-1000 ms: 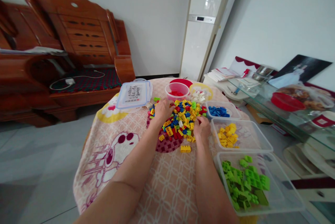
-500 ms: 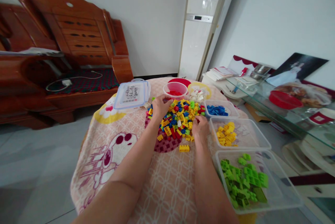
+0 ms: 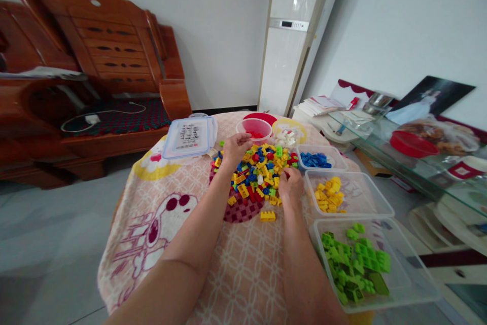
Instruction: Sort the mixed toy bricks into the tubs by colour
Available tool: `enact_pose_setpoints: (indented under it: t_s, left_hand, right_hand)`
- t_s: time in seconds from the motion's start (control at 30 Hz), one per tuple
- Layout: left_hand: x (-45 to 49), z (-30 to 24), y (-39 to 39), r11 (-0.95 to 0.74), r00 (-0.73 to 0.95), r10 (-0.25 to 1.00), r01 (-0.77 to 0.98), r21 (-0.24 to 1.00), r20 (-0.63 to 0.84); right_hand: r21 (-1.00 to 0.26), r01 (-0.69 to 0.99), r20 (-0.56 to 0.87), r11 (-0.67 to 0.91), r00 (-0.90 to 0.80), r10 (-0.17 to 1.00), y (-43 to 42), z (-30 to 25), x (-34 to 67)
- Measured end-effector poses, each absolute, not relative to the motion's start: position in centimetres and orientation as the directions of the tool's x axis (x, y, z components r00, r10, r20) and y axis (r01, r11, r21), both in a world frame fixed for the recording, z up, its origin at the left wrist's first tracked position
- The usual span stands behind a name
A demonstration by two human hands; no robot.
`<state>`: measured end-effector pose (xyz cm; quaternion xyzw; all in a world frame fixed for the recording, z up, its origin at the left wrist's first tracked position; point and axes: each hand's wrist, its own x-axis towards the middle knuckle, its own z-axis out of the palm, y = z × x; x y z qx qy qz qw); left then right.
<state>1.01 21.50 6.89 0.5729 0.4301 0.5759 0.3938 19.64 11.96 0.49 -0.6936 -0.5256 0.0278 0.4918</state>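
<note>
My left hand [image 3: 236, 148] is at the near left rim of a round clear bowl [image 3: 259, 123] with red bricks [image 3: 255, 135] inside. Its fingers are drawn together over the rim; what they hold, if anything, is too small to make out. At the right edge of a mixed heap of toy building bricks [image 3: 262, 168], my right hand [image 3: 291, 184] is closed with curled fingers, and their contents are hidden. A single yellow brick [image 3: 268, 216] lies in front of the heap.
Along the right stand clear boxes of blue bricks [image 3: 315, 160], yellow bricks [image 3: 329, 194] and green bricks [image 3: 355, 261]. White bricks [image 3: 285, 138] lie beside the bowl. A blue-edged lid [image 3: 189, 137] rests at the back left. A glass shelf [image 3: 380, 147] is further right.
My left hand has moved slightly up and away, its fingers now further over the bowl's rim. My right hand stays almost in place. The view has shifted slightly.
</note>
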Motion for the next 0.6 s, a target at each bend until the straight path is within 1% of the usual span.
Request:
enact_pose_setpoints:
  t_s: [0.07, 0.17, 0.3, 0.4, 0.47, 0.53, 0.6]
  left_hand:
    - [0.5, 7.6, 21.0, -0.353, 0.057, 0.935, 0.209, 0.912, 0.349]
    - [0.3, 8.7, 20.2, -0.421, 0.187, 0.907, 0.444, 0.791, 0.378]
    - [0.6, 9.2, 19.7, -0.457, 0.306, 0.889, 0.638, 0.62, 0.341]
    - [0.9, 8.9, 19.8, -0.446, 0.326, 0.894, 0.714, 0.54, 0.307]
    - [1.0, 8.7, 19.8, -0.433, 0.327, 0.9, 0.741, 0.513, 0.288]
    - [1.0, 8.7, 19.8, -0.425, 0.319, 0.904, 0.74, 0.522, 0.283]
    - [1.0, 8.8, 19.7, -0.421, 0.297, 0.906, 0.701, 0.576, 0.302]
  right_hand:
    - [-0.705, 0.708, 0.493, 0.041, 0.447, 0.746, 12.0, 0.4, 19.7]
    - [-0.697, 0.716, 0.507, 0.047, 0.445, 0.738, 12.1, 0.2, 19.7]
    - [-0.695, 0.718, 0.492, 0.038, 0.436, 0.754, 12.0, 0.2, 19.7]
    - [-0.696, 0.717, 0.482, 0.036, 0.429, 0.764, 11.8, 0.4, 19.7]
    - [-0.695, 0.718, 0.484, 0.046, 0.42, 0.768, 11.7, 0.5, 19.7]
    - [-0.698, 0.714, 0.483, 0.051, 0.417, 0.77, 11.7, 0.6, 19.7]
    - [-0.707, 0.705, 0.48, 0.046, 0.431, 0.764, 11.8, 0.6, 19.7]
